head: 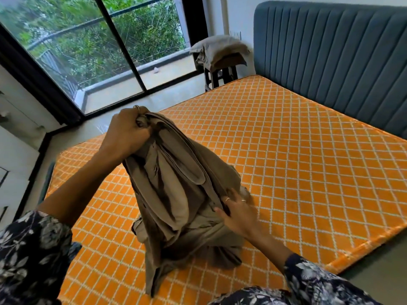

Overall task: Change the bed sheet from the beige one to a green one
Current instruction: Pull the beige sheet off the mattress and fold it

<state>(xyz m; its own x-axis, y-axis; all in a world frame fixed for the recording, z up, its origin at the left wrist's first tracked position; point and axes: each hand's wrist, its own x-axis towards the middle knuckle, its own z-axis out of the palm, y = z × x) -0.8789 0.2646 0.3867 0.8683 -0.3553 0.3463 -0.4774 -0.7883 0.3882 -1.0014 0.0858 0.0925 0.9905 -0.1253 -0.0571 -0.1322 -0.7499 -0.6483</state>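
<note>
The mattress fills most of the view, orange with a white diamond grid, bare of any cover, its far end against a blue padded headboard with upright ribs. Beyond its left edge stands a tall window with black frames and green trees outside, and in the corner between window and headboard a black stool carries a pile of pale folded cloth. Near the middle of the mattress the beige sheet is gathered into a long, loosely folded bundle; its long axis rises steeply from the mattress up and away toward the window side, the upper end lifted clear and the lower end spread in a crumpled heap touching the mattress. The left arm, in a dark flowered sleeve, reaches up and forward, and the left hand is clenched in a fist round the top end of the bundle, knuckles toward the camera, a ring showing on one finger. The right arm comes in low from the lower right, and the right hand lies against the bundle's right side low down, its fingers bent round a fold edge and its thumb pressing the cloth, two rings visible.
</note>
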